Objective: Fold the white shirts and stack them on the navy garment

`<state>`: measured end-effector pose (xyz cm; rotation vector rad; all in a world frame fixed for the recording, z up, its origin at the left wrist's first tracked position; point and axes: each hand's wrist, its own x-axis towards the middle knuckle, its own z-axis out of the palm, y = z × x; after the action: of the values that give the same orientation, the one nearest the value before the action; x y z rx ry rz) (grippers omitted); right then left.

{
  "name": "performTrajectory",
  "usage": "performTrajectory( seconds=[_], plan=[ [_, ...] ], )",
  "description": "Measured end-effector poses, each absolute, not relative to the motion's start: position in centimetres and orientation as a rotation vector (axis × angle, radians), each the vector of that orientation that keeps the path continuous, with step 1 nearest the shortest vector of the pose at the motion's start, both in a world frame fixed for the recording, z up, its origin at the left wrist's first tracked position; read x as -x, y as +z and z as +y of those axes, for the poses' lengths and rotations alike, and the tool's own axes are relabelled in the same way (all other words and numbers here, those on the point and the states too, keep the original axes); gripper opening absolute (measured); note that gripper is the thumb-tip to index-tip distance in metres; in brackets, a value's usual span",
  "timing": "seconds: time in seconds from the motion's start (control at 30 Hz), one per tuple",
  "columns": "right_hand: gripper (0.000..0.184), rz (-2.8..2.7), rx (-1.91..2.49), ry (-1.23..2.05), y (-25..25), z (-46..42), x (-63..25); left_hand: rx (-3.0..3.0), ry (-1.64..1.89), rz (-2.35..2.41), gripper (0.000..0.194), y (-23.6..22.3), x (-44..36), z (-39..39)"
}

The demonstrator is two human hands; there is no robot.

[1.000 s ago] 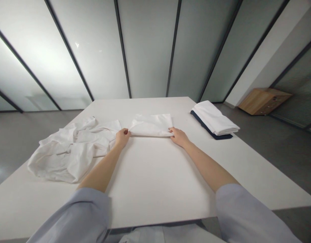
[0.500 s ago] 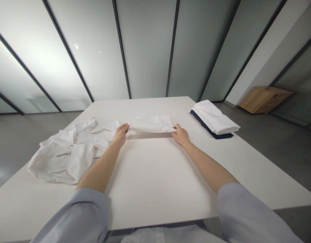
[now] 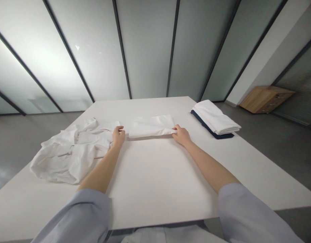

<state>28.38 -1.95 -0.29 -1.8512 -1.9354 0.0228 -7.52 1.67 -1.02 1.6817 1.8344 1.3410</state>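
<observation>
A small folded white cloth lies across the middle of the white table. My right hand is closed in a pinch on the cloth's right end. My left hand rests on the table just left of the cloth, a small gap away from it. Its fingers are loosely bent with nothing in them, and it sits against the edge of a crumpled white cloth pile.
A stack of folded white cloths on a dark navy one sits at the table's far right. Frosted glass panels stand behind the table. A low wooden cabinet is on the floor at the right.
My left hand has let go of the folded cloth's left end and drawn back to the left. The raised front edge of the cloth has come down flat. My right hand stays on the right end.
</observation>
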Motion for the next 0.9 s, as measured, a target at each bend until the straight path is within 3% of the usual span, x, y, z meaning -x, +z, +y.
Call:
performTrajectory(
  seconds=[0.07,0.17,0.37,0.5,0.7,0.9],
  plan=[
    [0.029,-1.988,1.788,0.039,-0.3,-2.0,-28.6,-1.994,1.305,1.773,0.052,-0.4,7.2,0.8],
    [0.034,-2.005,1.686,0.104,-0.5,-1.9,-29.1,-2.566,0.956,1.547,0.068,0.2,5.5,-0.6],
    [0.045,-2.129,1.479,0.117,-1.2,-1.4,-30.0,-2.751,0.561,1.596,0.053,0.0,2.8,-1.1],
    [0.05,-2.194,1.395,0.13,-1.9,-1.0,-30.5,-2.611,0.594,1.608,0.047,-0.2,3.4,-0.4],
    [0.031,-1.895,1.44,0.51,-1.8,-1.2,-30.2,-2.19,0.852,1.712,0.045,-0.3,4.9,0.0],
    [0.033,-1.759,1.409,0.704,-1.2,-1.6,-30.2,-2.158,0.912,1.502,0.084,-1.3,7.1,1.4]
  ],
)
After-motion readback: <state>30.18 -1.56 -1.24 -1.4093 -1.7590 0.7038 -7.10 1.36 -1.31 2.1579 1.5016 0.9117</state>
